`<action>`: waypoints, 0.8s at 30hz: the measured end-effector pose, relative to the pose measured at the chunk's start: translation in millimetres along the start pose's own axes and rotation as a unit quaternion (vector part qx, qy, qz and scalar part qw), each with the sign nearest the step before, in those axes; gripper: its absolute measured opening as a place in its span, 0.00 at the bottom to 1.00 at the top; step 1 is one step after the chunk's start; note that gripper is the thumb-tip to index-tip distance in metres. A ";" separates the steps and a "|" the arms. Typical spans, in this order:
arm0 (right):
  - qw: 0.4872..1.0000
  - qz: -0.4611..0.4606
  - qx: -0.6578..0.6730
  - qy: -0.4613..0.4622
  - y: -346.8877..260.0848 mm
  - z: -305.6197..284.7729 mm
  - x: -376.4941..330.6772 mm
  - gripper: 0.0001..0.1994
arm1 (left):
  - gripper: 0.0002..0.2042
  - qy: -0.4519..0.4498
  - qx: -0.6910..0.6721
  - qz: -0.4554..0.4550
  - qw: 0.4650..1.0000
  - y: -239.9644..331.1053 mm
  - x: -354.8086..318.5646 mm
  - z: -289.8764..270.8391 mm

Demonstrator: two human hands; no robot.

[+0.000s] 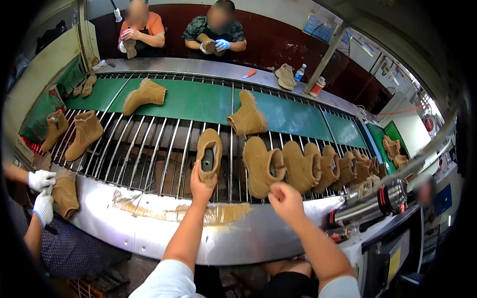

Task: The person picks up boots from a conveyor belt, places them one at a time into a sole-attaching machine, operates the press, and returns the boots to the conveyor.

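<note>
My left hand point(202, 183) is closed around the back of a tan ankle boot point(209, 136). The boot is held over the metal bars with its toe pointing away, and a dark grey form shows inside its opening. My right hand point(287, 201) has its fingers curled in, beside the lower edge of another tan boot point(257, 169) lying at the near side of the bars. Whether those fingers pinch anything is hidden. To the right of that boot, several more tan boots point(299, 169) lie in a tight row.
Green sheets point(194, 102) run along the bar conveyor point(166, 154), bearing two boots. A metal ledge point(124, 223) borders my side. Steel flasks point(367, 206) stand by my right arm. At left, a co-worker's gloved hands point(42, 193) hold a boot; two people work across the conveyor.
</note>
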State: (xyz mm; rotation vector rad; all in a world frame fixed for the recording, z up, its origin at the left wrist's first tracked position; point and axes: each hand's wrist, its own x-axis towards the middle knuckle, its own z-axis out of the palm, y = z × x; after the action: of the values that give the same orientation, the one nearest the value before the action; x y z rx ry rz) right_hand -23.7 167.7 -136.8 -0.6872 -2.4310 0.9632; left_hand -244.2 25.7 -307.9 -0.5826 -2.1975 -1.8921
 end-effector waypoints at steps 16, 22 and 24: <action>0.898 0.132 -0.408 -0.100 88.2 209.9 360.8 0.21 | 0.44 -0.064 0.078 0.041 0.994 1.0 19.4 -21.5; 0.976 0.054 -0.097 0.186 105.8 33.1 414.9 0.03 | 0.40 -0.057 0.055 0.044 0.996 7.7 17.9 -13.0; 0.967 0.126 0.188 0.118 55.1 -11.5 394.7 0.03 | 0.40 -0.041 0.062 0.049 0.996 2.8 15.5 -11.7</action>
State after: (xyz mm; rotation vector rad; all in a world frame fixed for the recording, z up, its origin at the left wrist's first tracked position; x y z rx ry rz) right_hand -310.5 440.0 -86.3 -0.9236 -1.9122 1.3166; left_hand -258.4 17.2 -297.4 -0.7427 -2.2721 -1.6989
